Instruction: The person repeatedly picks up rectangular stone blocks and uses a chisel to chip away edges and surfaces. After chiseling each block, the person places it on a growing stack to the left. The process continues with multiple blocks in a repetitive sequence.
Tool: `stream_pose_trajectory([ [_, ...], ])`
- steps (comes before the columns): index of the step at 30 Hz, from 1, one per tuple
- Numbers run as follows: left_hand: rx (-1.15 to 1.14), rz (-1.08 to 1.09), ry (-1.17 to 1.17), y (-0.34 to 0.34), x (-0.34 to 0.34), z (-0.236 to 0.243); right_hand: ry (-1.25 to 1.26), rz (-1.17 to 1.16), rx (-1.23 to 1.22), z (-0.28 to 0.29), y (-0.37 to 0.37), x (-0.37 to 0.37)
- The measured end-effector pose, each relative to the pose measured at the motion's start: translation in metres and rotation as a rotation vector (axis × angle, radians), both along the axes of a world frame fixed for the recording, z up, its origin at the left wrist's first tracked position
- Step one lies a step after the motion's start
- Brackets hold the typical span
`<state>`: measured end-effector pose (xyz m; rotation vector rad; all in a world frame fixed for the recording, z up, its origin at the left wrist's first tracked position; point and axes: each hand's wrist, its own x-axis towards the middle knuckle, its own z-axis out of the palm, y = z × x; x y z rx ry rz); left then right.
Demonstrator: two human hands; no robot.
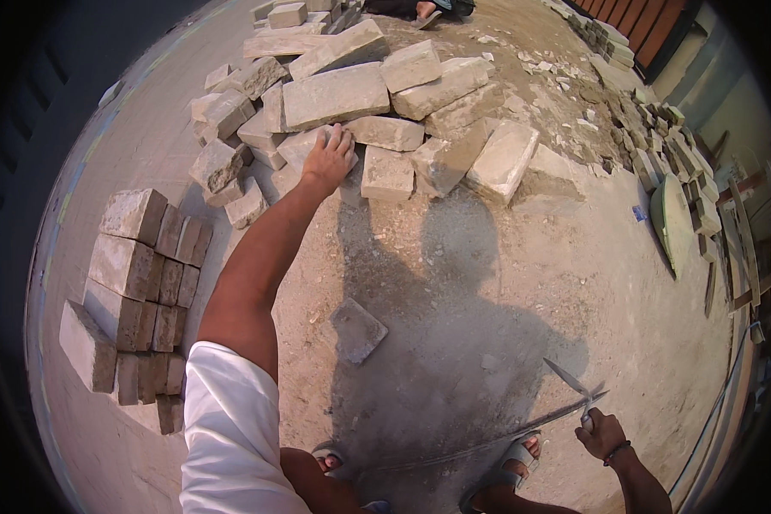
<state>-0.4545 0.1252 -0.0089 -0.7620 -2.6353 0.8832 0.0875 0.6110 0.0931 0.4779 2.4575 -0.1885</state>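
The fingers [341, 137] of the left hand [327, 159] lie spread and flat over the top of a pale stone block [304, 147] at the near edge of the loose pile of blocks [377, 94] in the upper middle of the frame; they rest on it, not yet curled round any edge, so nothing is gripped. The block lies tilted against its neighbours, partly under the palm. It looks rough-hewn, dense and rigid, with a gritty, dusty face: heavy for one hand, I judge, not slippery, but prone to chip at the corners if it knocks another stone. The best hold seems to be over its upper long edge, fingers hooked behind and thumb on the near face, since the sides are wedged between other blocks.

The right hand [602, 433], at the lower right of the frame, is clenched round the handle of a long thin blade [565, 403] held low near a sandalled foot [514, 454].

A neat stack of blocks [137, 283] stands at the left of the frame, well apart from the pile. One single flat block [357, 329] lies alone on the dusty ground [488, 283] in the middle.
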Motion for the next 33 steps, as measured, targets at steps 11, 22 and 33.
stream_pose_trajectory([
  [11, -0.021, -0.021, 0.025, -0.029, 0.005, 0.019, -0.047, -0.150, -0.054, -0.015, 0.021, 0.046],
  [22, 0.855, 0.318, -0.339, -0.115, 0.208, 0.121, 0.162, 0.031, -0.183, -0.005, -0.020, -0.016],
  [33, 1.707, 0.301, -0.381, -0.084, 0.364, 0.058, 0.240, 0.378, -0.637, 0.032, -0.235, -0.147],
])
